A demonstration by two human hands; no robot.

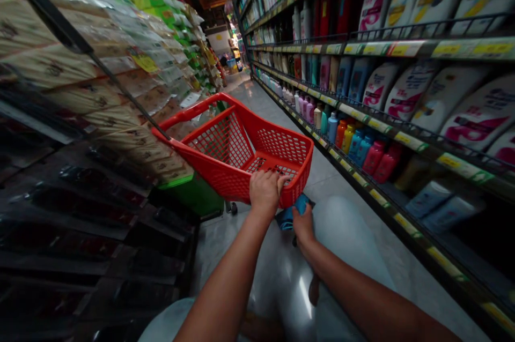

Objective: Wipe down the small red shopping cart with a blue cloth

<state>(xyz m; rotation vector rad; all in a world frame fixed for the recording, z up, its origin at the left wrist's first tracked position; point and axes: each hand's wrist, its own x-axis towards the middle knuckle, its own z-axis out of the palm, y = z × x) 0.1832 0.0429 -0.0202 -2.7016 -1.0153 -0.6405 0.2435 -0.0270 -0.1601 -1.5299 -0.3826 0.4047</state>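
A red plastic shopping cart (225,175) with lattice walls stands right in front of my knees. My left hand (264,191) is closed over its near rim, fingers curled inside. Low at the near right corner of the cart, my right hand (303,224) is wrapped around a blue item (286,218) that looks like cloth or a soft wrapped bundle; its kind cannot be made out. Part of the blue item lies under the basket's edge, and the fingers partly cover it. A caster (231,208) shows below the cart.
Shelves along the right hold several rows of shampoo bottles (426,90) and small colourful bottles (354,141). Stacked tissue packs (80,63) rise on the left above a green bin (193,194). A dark hanging strip (52,12) crosses the upper left. Tiled floor (269,101) runs down the aisle.
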